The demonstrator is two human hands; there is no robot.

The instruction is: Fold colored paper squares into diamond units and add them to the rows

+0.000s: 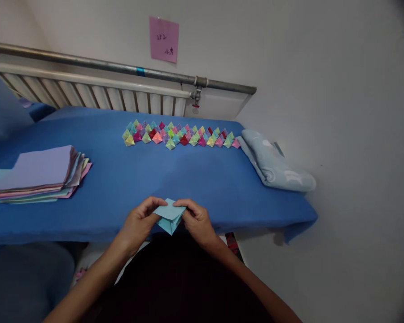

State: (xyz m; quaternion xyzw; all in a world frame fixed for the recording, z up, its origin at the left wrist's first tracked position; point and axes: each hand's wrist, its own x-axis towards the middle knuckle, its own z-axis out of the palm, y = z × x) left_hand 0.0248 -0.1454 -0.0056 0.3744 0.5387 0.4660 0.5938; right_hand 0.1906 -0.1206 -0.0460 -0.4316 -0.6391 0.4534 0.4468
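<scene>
Folded light-blue paper (170, 211) was over the near edge of the blue-covered table (121, 179), fingers and thumbs of left hand (138, 225) and right hand (199, 223) clamped on its opposite sides, probably to steady the folds. Colored folded pieces (184, 140) sat in close rows toward the table's far side, seemingly out of the way; paper stack (42, 167) lay at its left, presumably within reach.

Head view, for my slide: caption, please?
Left hand and right hand hold light blue folded paper; colorful folded pieces sit grouped on blue cloth beyond.
</scene>
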